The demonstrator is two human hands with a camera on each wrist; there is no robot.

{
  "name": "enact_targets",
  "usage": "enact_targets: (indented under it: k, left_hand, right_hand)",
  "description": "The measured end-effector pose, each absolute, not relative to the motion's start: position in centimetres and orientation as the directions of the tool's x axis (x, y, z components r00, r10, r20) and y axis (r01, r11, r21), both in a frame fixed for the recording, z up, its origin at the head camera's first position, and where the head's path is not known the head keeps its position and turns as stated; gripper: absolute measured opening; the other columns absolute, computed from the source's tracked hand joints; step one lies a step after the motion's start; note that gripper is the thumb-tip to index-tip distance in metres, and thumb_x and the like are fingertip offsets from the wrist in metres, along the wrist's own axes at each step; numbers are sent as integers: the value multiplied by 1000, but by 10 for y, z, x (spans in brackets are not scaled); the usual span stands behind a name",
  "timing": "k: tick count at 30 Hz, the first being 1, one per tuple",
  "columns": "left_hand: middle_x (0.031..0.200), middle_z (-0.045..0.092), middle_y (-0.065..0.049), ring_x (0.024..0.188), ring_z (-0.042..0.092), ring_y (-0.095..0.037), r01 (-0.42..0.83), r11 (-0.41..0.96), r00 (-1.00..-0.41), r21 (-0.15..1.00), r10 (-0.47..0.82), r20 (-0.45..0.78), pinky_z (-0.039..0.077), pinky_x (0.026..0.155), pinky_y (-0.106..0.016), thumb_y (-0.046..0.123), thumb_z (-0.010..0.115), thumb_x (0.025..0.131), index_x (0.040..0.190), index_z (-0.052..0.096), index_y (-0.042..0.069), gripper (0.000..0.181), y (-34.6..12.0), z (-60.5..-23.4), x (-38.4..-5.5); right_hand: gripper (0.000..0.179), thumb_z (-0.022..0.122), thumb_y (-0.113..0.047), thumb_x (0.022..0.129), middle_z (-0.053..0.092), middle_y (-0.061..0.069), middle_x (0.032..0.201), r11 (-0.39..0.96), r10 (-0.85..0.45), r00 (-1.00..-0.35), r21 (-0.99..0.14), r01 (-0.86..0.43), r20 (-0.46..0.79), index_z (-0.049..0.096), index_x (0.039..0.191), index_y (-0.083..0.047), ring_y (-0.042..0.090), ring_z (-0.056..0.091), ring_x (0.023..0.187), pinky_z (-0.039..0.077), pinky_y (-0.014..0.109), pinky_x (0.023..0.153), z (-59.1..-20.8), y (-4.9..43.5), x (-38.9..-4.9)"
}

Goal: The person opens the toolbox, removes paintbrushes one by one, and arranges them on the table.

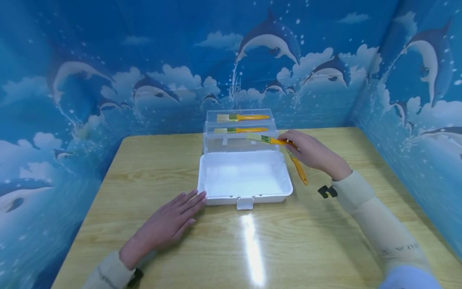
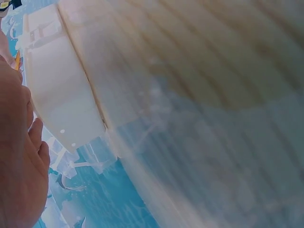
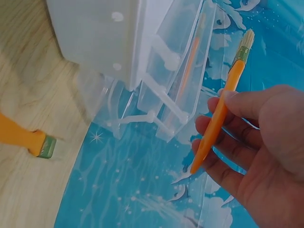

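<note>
Plainly, the held brush aims just past nine o'clock from the right grip

In the head view, the right grip pinches the held brush by its handle, thumb against fingers. Its long axis runs from about four o'clock at the butt to just past nine at the bristles, close to the line of the upper brush and lower brush in the clear lid. It probably hangs clear of the plastic, though that see-through lid makes the gap hard to judge. The left grip is farther off, fingers straight, at the seven o'clock corner of the white box. On the table, a loose brush points its handle to five o'clock. The held one has a smooth, slim orange handle, green ferrule and pale bristles
</note>
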State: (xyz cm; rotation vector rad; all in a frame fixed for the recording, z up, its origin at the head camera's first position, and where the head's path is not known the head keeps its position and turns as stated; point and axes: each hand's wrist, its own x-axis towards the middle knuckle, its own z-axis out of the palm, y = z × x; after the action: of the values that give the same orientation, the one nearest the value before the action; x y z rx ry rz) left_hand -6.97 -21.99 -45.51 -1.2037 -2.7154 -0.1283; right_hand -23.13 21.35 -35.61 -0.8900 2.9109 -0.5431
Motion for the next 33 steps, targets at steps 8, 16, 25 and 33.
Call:
enact_targets:
  k: [8,16,25,33]
  left_hand:
    - [169,26,-2,153,29,-26,752,660,-644,-6,736,207,4,131,-32,31,49,107,160,32,12,59,-219,-455,-70]
    - [169,25,-1,153,29,-25,744,668,-654,-5,730,198,-2,130,-29,30,51,105,160,32,13,61,-219,-455,-69]
    - [169,24,-1,154,28,-25,741,671,-658,3,726,202,5,131,-33,31,49,107,160,31,13,59,-219,-454,-70]
    - [169,25,-1,154,28,-25,740,673,-659,3,724,203,4,131,-31,33,43,109,161,32,13,57,-219,-457,-70]
  right_hand:
    - [34,57,-1,102,63,13,129,778,-523,-848,-360,-515,83,59,136,-4,30,61,115,58,50,95,-360,226,-228]
    - [34,56,1,102,63,13,128,770,-516,-850,-379,-514,106,59,136,-4,29,62,112,58,50,94,-364,236,-228]
    - [33,58,1,101,65,14,125,775,-491,-864,-398,-491,110,60,134,-3,30,62,111,58,52,95,-372,242,-227]
    - [31,58,-1,102,65,14,122,769,-480,-867,-410,-490,135,60,132,-3,30,63,108,58,50,89,-383,252,-229]
